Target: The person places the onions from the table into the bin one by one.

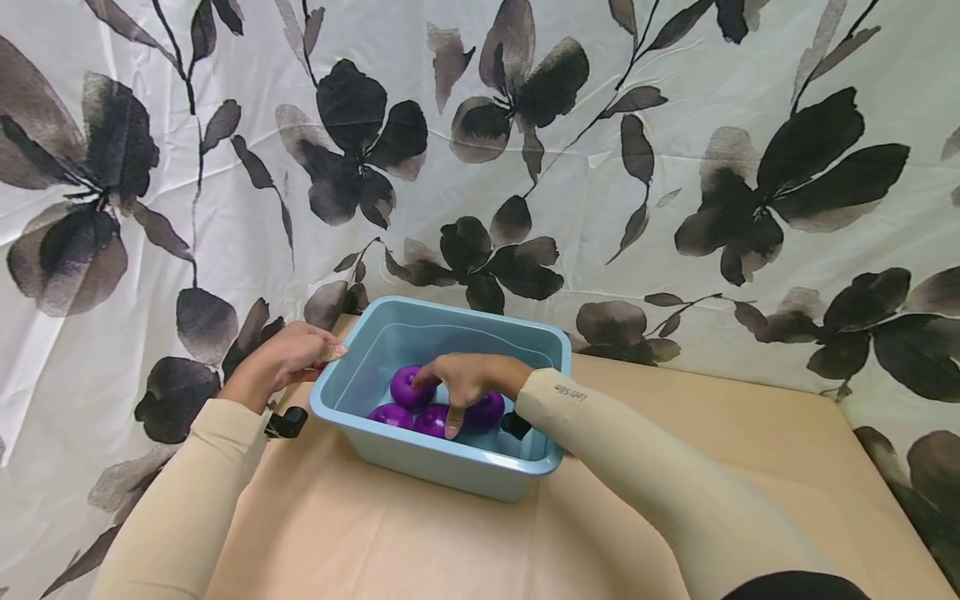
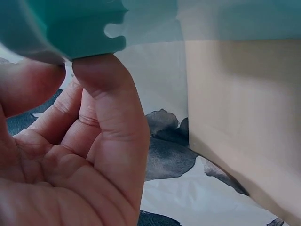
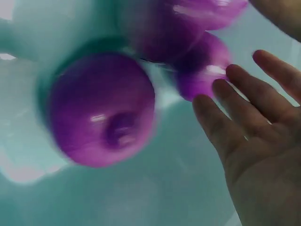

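Note:
A light blue plastic tub [image 1: 442, 467] stands on the tan table, holding several glossy purple balls [image 1: 408, 386]. My right hand [image 1: 461, 383] reaches down into the tub with its fingers loosely spread over the balls, touching them without closing round any. In the right wrist view the fingers [image 3: 225, 94] lie straight beside one large purple ball [image 3: 101, 110] on the tub floor. My left hand [image 1: 300, 354] grips the tub's left rim. The left wrist view shows its thumb [image 2: 106, 84] pressed under the teal rim [image 2: 80, 33].
The tan table [image 1: 675, 433] stretches out to the right and front of the tub. A white curtain with dark flower prints [image 1: 525, 167] hangs close behind and to the left. The table's left edge [image 2: 197, 146] lies just beside my left hand.

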The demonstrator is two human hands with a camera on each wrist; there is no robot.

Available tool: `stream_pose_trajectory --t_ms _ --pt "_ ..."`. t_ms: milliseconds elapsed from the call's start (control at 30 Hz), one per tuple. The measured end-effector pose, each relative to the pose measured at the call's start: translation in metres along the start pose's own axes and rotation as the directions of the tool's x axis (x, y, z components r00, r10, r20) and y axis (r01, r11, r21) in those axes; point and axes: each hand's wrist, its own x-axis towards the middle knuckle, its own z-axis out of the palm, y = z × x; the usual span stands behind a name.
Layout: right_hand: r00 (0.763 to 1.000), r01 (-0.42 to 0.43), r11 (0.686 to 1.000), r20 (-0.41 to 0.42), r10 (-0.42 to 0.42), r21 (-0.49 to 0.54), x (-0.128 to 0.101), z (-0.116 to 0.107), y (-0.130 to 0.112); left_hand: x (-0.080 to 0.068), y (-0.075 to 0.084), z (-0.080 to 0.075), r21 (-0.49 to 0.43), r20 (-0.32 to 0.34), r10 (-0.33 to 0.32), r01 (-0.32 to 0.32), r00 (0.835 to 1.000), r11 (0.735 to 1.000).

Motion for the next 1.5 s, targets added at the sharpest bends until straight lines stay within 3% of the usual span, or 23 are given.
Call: stream_pose_trajectory --t_ms 167,333,633,800,900,1200,1500 --pt "0.994 0.041 0.999 -0.105 -0.039 0.018 -0.029 -0.014 -0.008 0.003 0.004 0.005 0.027 0.015 0.005 -0.005 1.000 1.000" --pt "0.972 0.120 0.976 -0.220 -0.079 0.181 -0.066 -0.035 -0.009 0.003 0.004 0.004 0.033 0.027 0.010 -0.011 1.000 0.999" --pt "0.919 0.243 0.861 -0.389 -0.058 0.446 -0.126 -0.042 0.018 0.002 0.000 -0.002 0.043 0.041 0.015 -0.017 0.999 0.999" --pt "0.885 0.304 0.782 -0.464 -0.021 0.544 -0.158 -0.033 0.038 0.001 -0.001 -0.004 0.092 0.035 0.016 -0.019 0.999 0.996" --pt "0.854 0.332 0.753 -0.521 0.017 0.568 -0.176 -0.021 0.049 0.001 -0.001 -0.003 0.096 0.040 0.019 -0.023 0.999 0.995" --pt "0.743 0.348 0.753 -0.654 0.141 0.558 -0.215 0.019 0.082 -0.001 -0.003 0.000 0.078 0.054 0.012 -0.016 0.998 0.997" --pt "0.699 0.253 0.774 -0.663 0.269 0.581 -0.213 0.067 0.121 -0.001 -0.001 0.000 0.095 0.047 0.028 -0.032 0.999 0.995"
